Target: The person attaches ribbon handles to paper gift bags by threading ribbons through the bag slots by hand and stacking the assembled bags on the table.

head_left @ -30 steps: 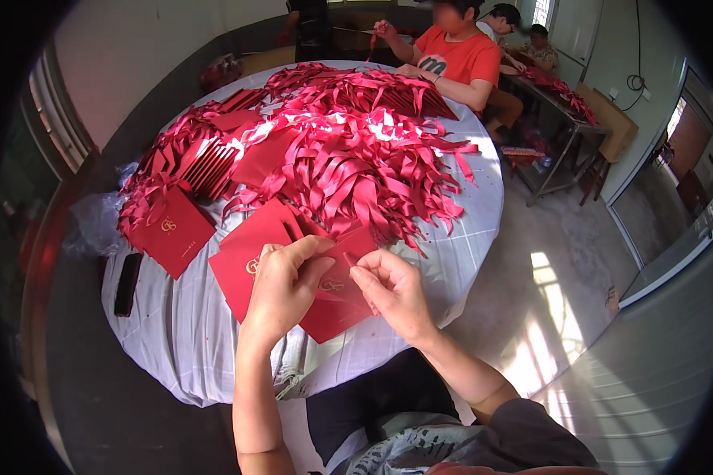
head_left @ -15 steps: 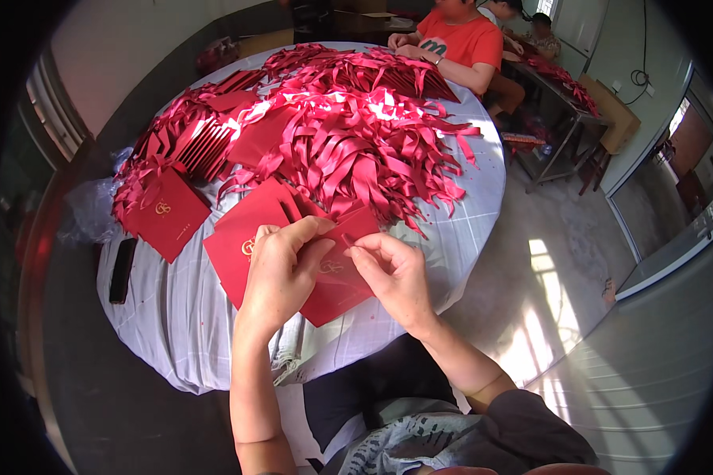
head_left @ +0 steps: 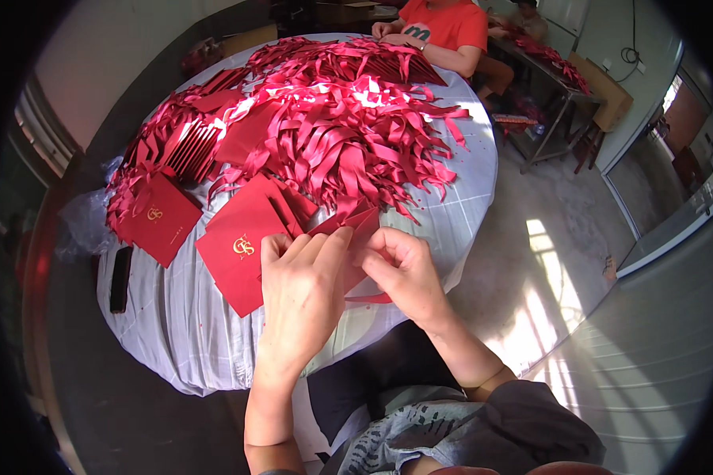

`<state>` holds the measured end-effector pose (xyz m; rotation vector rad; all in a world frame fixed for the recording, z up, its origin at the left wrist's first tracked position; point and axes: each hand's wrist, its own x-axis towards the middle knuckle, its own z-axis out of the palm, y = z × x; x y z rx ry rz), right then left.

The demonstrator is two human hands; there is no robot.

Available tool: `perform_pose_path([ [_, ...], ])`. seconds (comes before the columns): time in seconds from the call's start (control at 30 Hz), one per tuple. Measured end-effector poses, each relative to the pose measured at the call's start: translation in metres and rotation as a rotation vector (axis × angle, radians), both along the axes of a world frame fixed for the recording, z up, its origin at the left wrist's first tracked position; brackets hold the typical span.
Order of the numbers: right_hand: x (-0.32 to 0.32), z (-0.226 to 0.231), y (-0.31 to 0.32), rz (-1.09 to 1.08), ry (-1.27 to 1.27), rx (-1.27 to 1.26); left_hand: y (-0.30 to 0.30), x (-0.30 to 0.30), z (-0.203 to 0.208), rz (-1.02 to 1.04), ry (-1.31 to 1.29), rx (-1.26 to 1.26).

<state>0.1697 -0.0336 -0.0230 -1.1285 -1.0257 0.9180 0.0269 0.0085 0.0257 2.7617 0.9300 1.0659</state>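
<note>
Between my hands, over the near side of the table, is a red paper gift bag (head_left: 363,228), its upper edge tilted up. My left hand (head_left: 303,289) covers much of the bag, its fingers closed on the top edge. My right hand (head_left: 404,273) pinches at the bag's right side; its fingertips are partly hidden. A red ribbon (head_left: 371,299) shows below, between the two hands. Just left of my left hand lies a loose stack of flat red gift bags (head_left: 234,257) with a gold emblem on top.
A large heap of red bags with ribbon handles (head_left: 341,142) covers the table's far side. Another red bag (head_left: 162,222) and a black phone (head_left: 121,279) lie at left, by clear plastic (head_left: 83,226). Across the round table (head_left: 467,198) sits a person in a red shirt (head_left: 451,32).
My left hand has turned over the held bag, hiding its emblem, and the bag has tipped up. A ribbon now shows below the hands. The view has shifted slightly.
</note>
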Motion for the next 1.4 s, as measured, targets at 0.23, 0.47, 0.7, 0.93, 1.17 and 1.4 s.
perform_pose_path([
  [0.23,0.011,0.004,-0.003,-0.102,-0.149,0.079,-0.001,0.007,0.002,-0.026,0.049,0.017],
  [0.47,0.003,0.006,-0.001,-0.212,-0.368,0.179,-0.001,0.009,0.002,-0.019,0.029,0.029],
  [0.7,0.002,-0.005,-0.002,-0.050,-0.210,0.122,-0.007,0.010,0.002,-0.012,0.020,0.021],
  [0.93,0.003,-0.005,-0.006,-0.143,-0.199,0.099,-0.002,0.012,-0.004,0.049,0.060,0.037],
  [1.17,-0.002,-0.005,-0.004,-0.162,-0.211,0.102,-0.002,0.012,0.003,0.011,0.000,-0.007],
  [1.4,0.006,0.001,0.003,-0.117,-0.269,0.085,0.002,0.012,0.000,0.022,0.009,-0.008],
])
